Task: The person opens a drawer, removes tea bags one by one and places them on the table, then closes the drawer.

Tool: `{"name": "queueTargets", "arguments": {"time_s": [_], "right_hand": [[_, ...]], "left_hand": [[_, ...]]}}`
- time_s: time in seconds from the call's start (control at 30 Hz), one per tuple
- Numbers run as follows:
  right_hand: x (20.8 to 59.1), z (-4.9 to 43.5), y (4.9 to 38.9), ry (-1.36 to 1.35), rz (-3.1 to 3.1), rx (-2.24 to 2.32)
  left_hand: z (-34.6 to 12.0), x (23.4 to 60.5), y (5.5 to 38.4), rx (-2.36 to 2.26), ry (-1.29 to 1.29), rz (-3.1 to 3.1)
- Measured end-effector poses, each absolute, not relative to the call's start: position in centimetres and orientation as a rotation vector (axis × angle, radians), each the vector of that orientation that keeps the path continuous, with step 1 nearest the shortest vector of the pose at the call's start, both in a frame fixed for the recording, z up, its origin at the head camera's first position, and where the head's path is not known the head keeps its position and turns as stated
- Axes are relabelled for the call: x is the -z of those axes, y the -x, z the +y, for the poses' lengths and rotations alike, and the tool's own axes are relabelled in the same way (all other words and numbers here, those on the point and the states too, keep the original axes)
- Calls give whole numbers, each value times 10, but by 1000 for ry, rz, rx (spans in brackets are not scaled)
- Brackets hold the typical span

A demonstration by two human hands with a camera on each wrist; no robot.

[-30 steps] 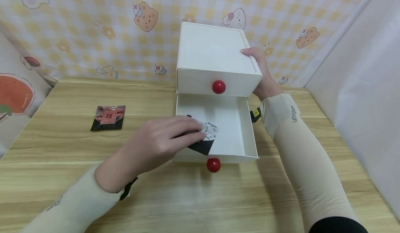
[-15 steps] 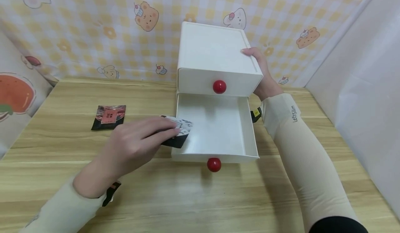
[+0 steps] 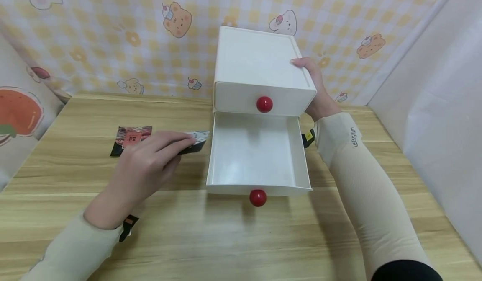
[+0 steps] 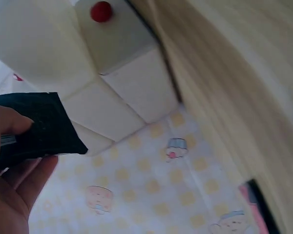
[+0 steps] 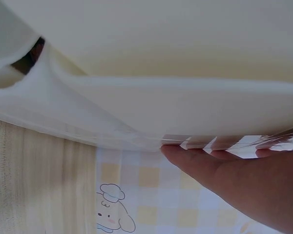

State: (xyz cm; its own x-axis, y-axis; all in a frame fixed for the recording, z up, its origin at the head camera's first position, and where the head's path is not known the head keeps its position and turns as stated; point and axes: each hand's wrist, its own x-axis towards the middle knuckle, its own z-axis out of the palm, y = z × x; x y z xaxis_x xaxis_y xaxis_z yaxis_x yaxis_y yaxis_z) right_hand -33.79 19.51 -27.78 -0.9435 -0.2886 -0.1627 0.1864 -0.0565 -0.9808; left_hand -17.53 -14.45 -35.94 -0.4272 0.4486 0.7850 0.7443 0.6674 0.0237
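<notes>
My left hand pinches a small black-and-white packet between thumb and fingers, just left of the pulled-out lower drawer. In the left wrist view the packet shows a plain dark side. My right hand holds the right side of the white two-drawer cabinet, its thumb over the top edge. Several fingertips touch the white wall in the right wrist view. Nothing lies in the visible part of the lower drawer. A red-and-black packet lies on the table, partly hidden behind my left hand.
The upper drawer is closed, with a red round knob. A second red knob sits on the lower drawer's front. A patterned cloth hangs behind the wooden table, and a white sheet borders the right side.
My left hand has carried the black-and-white packet up and left, from over the lower drawer to outside its left wall. My right hand stays in place on the cabinet.
</notes>
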Motion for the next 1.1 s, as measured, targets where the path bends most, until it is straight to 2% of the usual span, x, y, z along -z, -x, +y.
{"name": "queueTargets", "arguments": {"time_s": [0.4, 1.1], "right_hand": [[278, 191, 340, 139, 1898, 2080], [277, 194, 337, 55, 1904, 2079]], "left_hand": [[-163, 379, 185, 354, 762, -2358], [-174, 383, 189, 296, 580, -2949]]}}
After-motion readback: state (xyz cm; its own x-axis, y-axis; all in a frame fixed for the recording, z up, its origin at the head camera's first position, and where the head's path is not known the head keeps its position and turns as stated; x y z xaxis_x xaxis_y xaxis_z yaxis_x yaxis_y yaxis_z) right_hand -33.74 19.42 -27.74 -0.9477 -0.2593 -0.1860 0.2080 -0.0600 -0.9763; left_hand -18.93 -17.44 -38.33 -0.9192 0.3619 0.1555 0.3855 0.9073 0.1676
